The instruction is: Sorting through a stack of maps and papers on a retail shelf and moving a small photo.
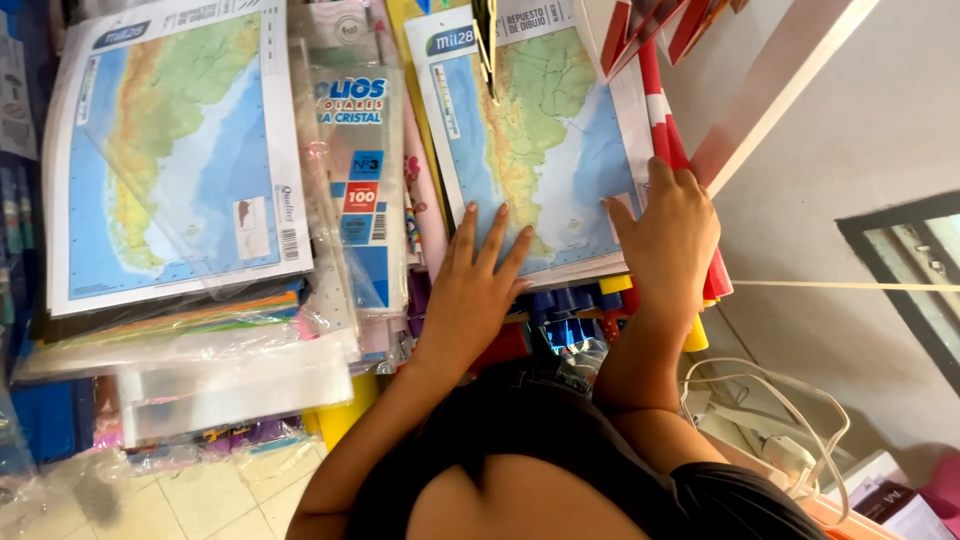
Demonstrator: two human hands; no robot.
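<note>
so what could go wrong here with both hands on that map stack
1. The map pack under the left hand and right hand tops a loose pile of sheets and rolled tubes; pulling it could drag those out.
2. The neighbouring map pack and plastic sleeve packet sit on an uneven stack that looks ready to slide.
3. The white cable loops below and might snag anything that falls.
</note>
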